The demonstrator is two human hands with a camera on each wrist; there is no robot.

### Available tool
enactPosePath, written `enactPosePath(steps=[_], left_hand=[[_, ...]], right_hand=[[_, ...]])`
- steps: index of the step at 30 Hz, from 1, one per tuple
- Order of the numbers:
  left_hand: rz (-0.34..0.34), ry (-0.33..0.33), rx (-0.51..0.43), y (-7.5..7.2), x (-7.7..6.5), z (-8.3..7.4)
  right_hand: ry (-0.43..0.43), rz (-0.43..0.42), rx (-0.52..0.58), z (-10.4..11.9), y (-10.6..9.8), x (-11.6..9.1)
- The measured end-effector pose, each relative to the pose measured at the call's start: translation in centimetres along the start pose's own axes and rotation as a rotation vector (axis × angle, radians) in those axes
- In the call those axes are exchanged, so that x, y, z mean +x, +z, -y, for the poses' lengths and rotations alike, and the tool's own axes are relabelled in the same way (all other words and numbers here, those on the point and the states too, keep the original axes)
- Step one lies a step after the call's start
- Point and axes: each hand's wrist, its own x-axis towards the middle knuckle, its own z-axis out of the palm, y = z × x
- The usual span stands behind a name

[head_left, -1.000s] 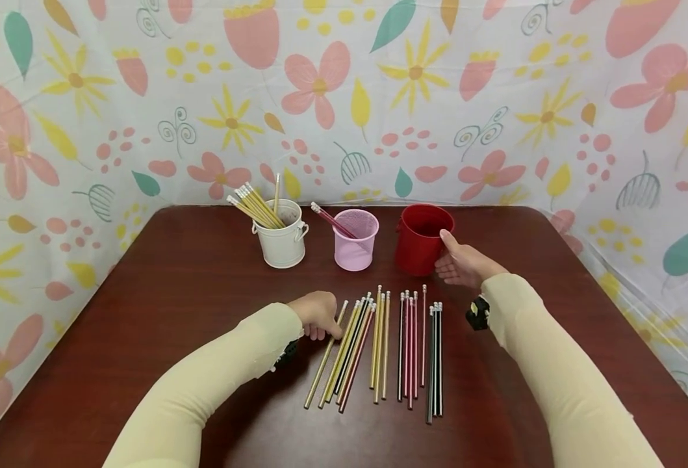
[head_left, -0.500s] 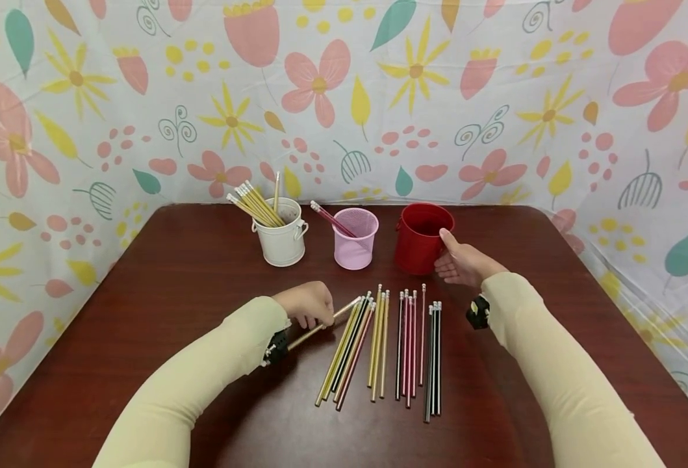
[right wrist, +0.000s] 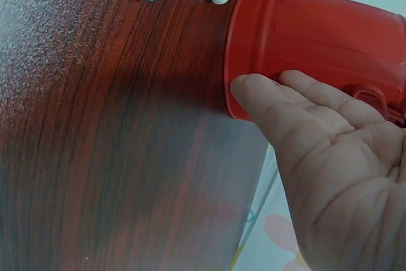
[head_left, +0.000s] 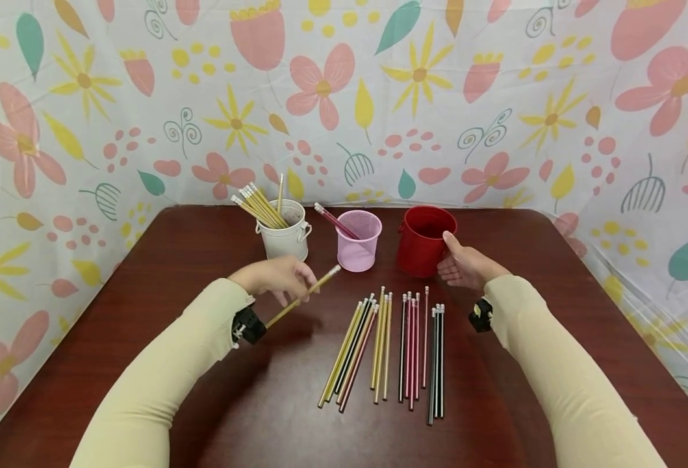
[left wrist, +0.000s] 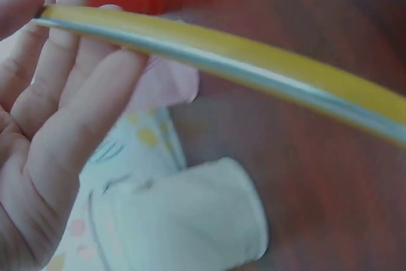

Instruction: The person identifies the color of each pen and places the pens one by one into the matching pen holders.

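Observation:
My left hand (head_left: 282, 276) pinches a yellow pencil (head_left: 323, 279) above the table, in front of the white bucket (head_left: 285, 244). The pencil slants, its eraser end toward upper right. In the left wrist view the same pencil (left wrist: 254, 58) runs from the fingertips to the right edge. My right hand (head_left: 465, 263) rests against the right side of the red bucket (head_left: 416, 250). Seen by the right wrist camera, its fingers (right wrist: 317, 96) lie fairly straight along the bucket's wall. Yellow pencils (head_left: 262, 208) stand in the white bucket, and dark red ones (head_left: 338, 224) in the pink mesh cup (head_left: 356, 257).
Rows of loose pencils lie on the brown table (head_left: 203, 390): a mixed group (head_left: 349, 354), yellow ones (head_left: 381, 348), red ones (head_left: 412, 351) and black ones (head_left: 436, 364). A flowered cloth (head_left: 344, 97) hangs behind the table.
My left hand has picked up the leftmost yellow pencil from the table and moved it up and left, toward the white bucket. The right hand stays at the red bucket.

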Motion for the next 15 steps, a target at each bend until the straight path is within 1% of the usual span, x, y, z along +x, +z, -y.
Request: enactPosePath(steps=[2,5,7,9,11,12,13,15], left_hand=[[-0.036,0.028,-0.016,-1.0,-0.7,-0.2],[-0.102,0.055,-0.011,-2.5,-1.8,-0.7],[-0.169,0.077,-0.011,-3.6,-2.6,-0.9],[-0.255,0.111,-0.047,-4.6,-3.3,-1.0],[-0.374,0.154,-0.129,-5.5,-3.9,-1.2],[-0.442,0.188,-0.197,-5.8,-4.2,-1.3],[-0.509,0.226,-0.275,-6.0,-4.5,-1.5],[-0.649,0.315,-0.466,-6.2,-4.9,-2.0]], right_hand=[[-0.001,-0.005,0.003,-0.1,0.0,0.0],[-0.004,-0.011,0.004,-0.2,-0.1,0.1],[-0.005,-0.016,0.008,-0.2,0.0,0.2],[-0.006,-0.017,0.012,-0.2,0.0,0.2],[-0.008,-0.014,0.017,-0.1,0.0,0.2],[-0.007,-0.013,0.017,-0.1,0.0,0.2],[-0.005,-0.010,0.019,-0.1,0.0,0.2],[-0.005,-0.005,0.018,-0.1,0.0,0.1]])
